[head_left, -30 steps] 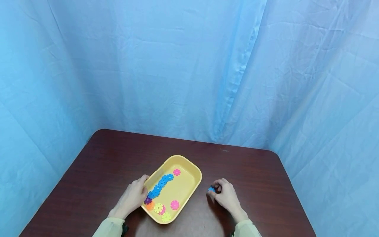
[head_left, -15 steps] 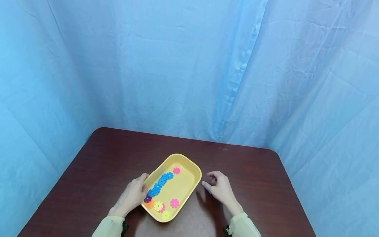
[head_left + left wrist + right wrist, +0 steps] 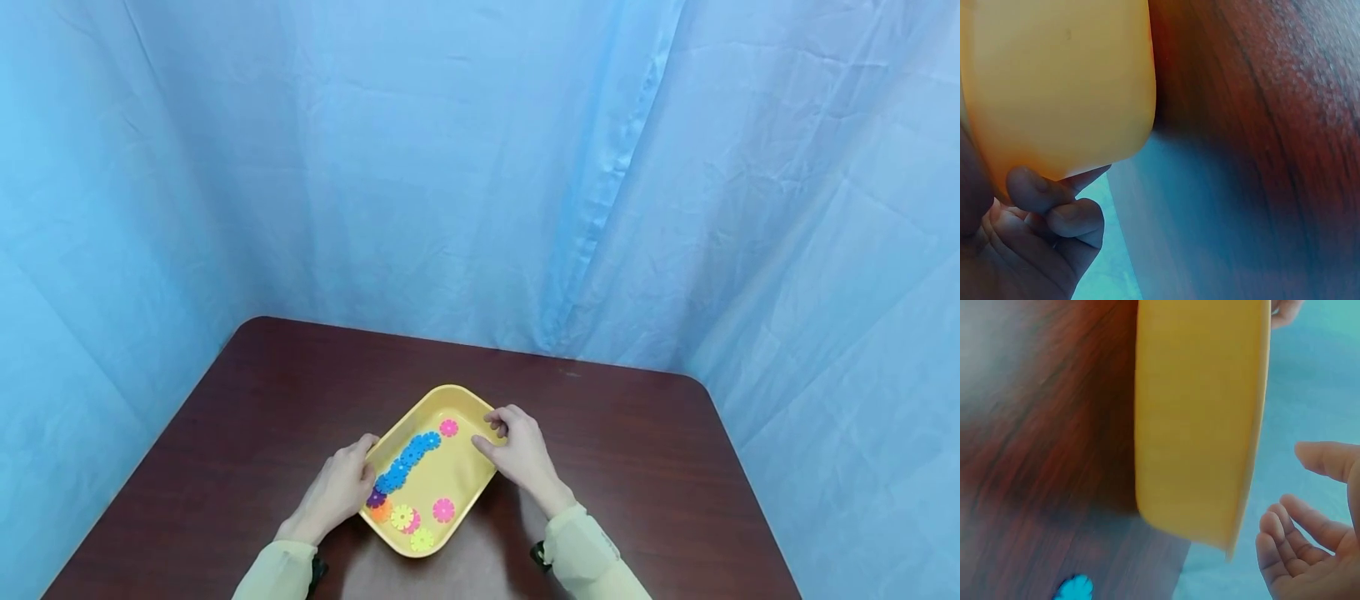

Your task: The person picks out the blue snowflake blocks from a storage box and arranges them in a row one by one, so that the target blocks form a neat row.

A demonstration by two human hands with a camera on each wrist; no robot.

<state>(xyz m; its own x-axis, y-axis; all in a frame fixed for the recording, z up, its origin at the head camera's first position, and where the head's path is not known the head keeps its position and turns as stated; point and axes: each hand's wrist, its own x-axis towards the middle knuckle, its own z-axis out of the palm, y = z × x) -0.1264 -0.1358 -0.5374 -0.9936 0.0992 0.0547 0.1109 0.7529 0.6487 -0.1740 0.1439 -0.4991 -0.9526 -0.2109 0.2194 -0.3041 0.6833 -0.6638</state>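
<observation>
The left hand (image 3: 335, 489) grips the near-left side of a yellow tray (image 3: 459, 467), which sits between the two hands. The right hand (image 3: 522, 456) hangs over the tray's right rim, thumb and fingers spread apart with nothing between them. Nearest the left hand, a row of overlapping blue discs (image 3: 408, 460) runs along the tray floor, with a purple disc (image 3: 377, 498) and an orange disc (image 3: 381, 511) at its near end. Yellow discs (image 3: 402, 517) and pink discs (image 3: 443, 510) lie nearer the person. Lower than the right hand, another blue disc (image 3: 1075, 589) lies on the dark table (image 3: 637, 467), partly cut off in the right wrist view
</observation>
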